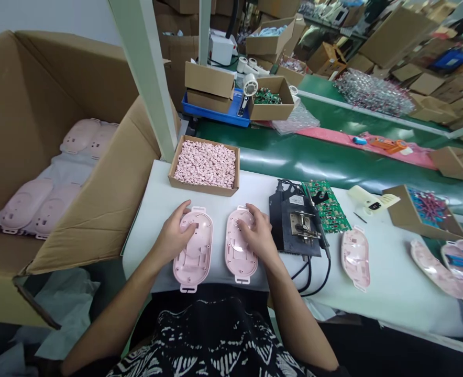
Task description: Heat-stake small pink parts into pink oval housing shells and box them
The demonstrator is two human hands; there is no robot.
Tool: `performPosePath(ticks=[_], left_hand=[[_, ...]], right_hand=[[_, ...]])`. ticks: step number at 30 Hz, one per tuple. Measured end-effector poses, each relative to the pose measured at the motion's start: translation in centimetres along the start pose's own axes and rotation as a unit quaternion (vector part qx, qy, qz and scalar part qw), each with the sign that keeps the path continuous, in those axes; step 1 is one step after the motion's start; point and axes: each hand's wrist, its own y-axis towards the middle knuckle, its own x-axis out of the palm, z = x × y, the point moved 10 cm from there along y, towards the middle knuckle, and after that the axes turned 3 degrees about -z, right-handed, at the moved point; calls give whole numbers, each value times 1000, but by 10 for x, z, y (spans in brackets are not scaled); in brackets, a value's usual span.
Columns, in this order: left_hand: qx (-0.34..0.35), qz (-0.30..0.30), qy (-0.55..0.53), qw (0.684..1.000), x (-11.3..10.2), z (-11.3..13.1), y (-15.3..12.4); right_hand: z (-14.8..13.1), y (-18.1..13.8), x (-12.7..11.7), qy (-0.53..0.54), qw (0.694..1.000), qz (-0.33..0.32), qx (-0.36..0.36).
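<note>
Two pink oval plastic shells lie side by side on the white mat (pixel 145 220) in front of me. My left hand (pixel 175 234) rests on the upper part of the left shell (pixel 194 256), fingers curled down onto it. My right hand (pixel 257 233) lies over the top of the right shell (pixel 239 259), fingers bent and pressing on it. Both shells lie inner side up, each with a small tab at its near end.
A shallow carton of small pink parts (pixel 206 163) sits behind the shells. A black fixture with cables (pixel 296 228) and a green circuit board (pixel 328 207) stand to the right, then more pink shells (pixel 355 256). A big carton of shells (pixel 51 199) is at left. A green conveyor (pixel 333 162) runs behind.
</note>
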Motion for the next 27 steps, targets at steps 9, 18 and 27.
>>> performPosePath(ticks=[9, 18, 27], left_hand=[[-17, -3, -131, 991, 5, -2, -2], [-10, 22, -223, 975, -1, 1, -9], [-111, -63, -266, 955, 33, 6, -51]], right_hand=[[5, 6, 1, 5, 1000, -13, -7], [11, -32, -1, 259, 964, 27, -55], [10, -53, 35, 273, 943, -185, 41]])
